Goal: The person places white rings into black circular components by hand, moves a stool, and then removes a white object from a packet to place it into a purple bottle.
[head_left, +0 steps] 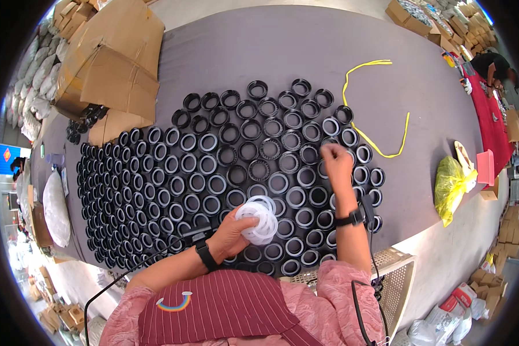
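Observation:
Rows of short black rings [258,170] cover the middle of the grey table [230,46]. Many nearer and left-hand ones, such as the ring [211,204], show a pale band inside the rim; several farther back look all black. My left hand [229,237] is closed around a loose bunch of thin, translucent white rings [259,224], thumb on top, above the near rows. My right hand [339,168] reaches to the right part of the layout. Its fingertips are pinched together at a black ring; whatever lies between them is too small to make out.
An open cardboard box [118,63] stands at the back left, with black parts [86,122] by it. Yellow cord [346,86] and a yellow bag [452,184] lie to the right. A plastic crate [395,277] sits below the near edge. Another person [493,69] works at the far right.

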Demonstrator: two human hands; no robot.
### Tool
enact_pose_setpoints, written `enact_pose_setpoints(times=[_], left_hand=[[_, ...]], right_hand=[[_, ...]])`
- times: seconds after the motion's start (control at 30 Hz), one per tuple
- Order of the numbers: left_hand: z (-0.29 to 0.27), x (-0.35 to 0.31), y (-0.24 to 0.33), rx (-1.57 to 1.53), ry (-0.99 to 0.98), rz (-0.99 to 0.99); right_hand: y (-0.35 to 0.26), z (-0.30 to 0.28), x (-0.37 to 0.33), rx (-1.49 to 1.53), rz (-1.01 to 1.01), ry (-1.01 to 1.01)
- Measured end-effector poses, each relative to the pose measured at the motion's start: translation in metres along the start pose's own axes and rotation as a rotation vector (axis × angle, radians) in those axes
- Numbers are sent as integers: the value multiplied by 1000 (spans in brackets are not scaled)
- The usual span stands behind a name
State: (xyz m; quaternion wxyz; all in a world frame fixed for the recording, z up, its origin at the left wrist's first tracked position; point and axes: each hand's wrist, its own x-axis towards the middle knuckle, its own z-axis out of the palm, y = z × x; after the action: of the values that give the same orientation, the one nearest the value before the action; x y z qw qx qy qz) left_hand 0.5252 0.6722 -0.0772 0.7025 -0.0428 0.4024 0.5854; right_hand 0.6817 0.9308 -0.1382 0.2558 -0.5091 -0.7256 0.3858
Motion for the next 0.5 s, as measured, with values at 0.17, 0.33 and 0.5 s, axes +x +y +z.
enact_pose_setpoints(times=[0.17, 0.33, 0.5], left_hand=[[-4, 5, 4, -24, -54, 46], [3, 3, 4, 0, -23, 64], [1, 7, -1, -21, 7, 67]], right_hand=[[-78, 3, -84, 610, 285, -763], [-67, 19, -109, 775, 370, -624], [-57, 21, -112, 766, 329, -400]])
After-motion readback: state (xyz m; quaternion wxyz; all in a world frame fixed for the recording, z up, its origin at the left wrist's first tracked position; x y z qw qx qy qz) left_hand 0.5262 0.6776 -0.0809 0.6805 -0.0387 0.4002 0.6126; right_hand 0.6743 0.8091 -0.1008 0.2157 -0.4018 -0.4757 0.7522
